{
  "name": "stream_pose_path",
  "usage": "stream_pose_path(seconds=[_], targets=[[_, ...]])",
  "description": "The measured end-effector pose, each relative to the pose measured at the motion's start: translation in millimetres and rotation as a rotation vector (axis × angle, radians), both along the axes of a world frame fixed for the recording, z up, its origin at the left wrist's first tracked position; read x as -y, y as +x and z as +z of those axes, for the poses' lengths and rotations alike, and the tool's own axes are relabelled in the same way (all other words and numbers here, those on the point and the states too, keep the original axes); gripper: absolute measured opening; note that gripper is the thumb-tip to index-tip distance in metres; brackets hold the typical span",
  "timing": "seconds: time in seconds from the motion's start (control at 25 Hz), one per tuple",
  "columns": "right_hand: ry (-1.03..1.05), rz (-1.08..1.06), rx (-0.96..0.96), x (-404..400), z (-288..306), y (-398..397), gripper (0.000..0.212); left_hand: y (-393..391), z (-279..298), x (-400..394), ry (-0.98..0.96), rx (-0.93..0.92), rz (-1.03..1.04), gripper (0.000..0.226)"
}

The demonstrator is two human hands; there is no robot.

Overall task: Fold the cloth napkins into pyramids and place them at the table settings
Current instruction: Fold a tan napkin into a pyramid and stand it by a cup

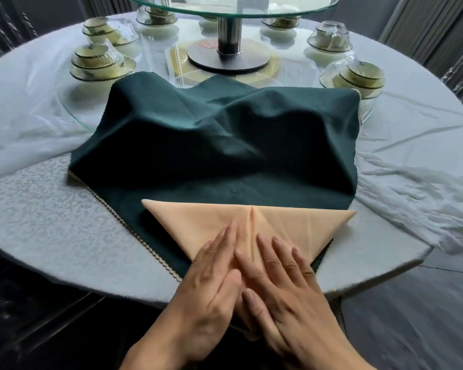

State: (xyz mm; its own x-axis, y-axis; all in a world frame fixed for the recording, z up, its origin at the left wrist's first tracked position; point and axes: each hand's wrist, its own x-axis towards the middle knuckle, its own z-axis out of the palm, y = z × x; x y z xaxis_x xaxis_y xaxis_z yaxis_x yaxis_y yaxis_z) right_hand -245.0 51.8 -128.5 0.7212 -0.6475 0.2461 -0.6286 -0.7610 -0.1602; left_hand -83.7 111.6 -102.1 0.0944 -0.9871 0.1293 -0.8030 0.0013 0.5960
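Here, one peach napkin (265, 222), two hands flat

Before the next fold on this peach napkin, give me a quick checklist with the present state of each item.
1. Peach napkin lies flat in a triangle, point toward the person: ok.
2. Centre seam runs straight from the far edge toward the hands: ok as far as it shows; the near part is hidden.
3. Left hand and right hand press flat on the napkin, fingers straight: ok.
4. Near tip of the napkin is aligned: cannot tell, the hands cover it.
5. Green cloth under the napkin is smooth: not ok further back, where it bulges; flat at the napkin.
6. Wrapped bowl sets stand apart from the napkin: ok.
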Motion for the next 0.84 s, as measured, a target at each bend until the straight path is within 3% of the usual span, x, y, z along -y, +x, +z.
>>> stream_pose_path(seconds=[0.08,0.16,0.24,0.36,0.44,0.56,0.64,0.84], targets=[[-0.049,-0.018,-0.038,1,-5,1,0.055,12,-4,0,0.040,0.034,-0.007,0.057],[-0.082,-0.009,-0.044,-1,-7,0,0.055,29,-15,0,0.085,0.309,-0.011,0.059],[-0.068,-0.015,-0.050,-3,-7,0,0.055,61,-20,5,0.186,0.470,0.136,0.068],[-0.072,-0.013,-0.071,-2,-6,1,0.056,107,-7,11,0.283,0.449,0.406,0.075],[-0.076,-0.007,-0.043,-3,-8,1,0.056,105,4,16,0.201,0.582,0.445,0.068],[-0.065,-0.023,-0.013,-3,-11,2,0.056,67,7,38,-0.092,0.555,0.044,0.054],[-0.070,-0.024,-0.038,-3,-12,2,0.058,46,8,63,-0.099,0.453,-0.293,0.051],[-0.057,-0.033,-0.025,-3,-11,1,0.058,44,25,109,0.136,0.308,-0.403,0.055]])
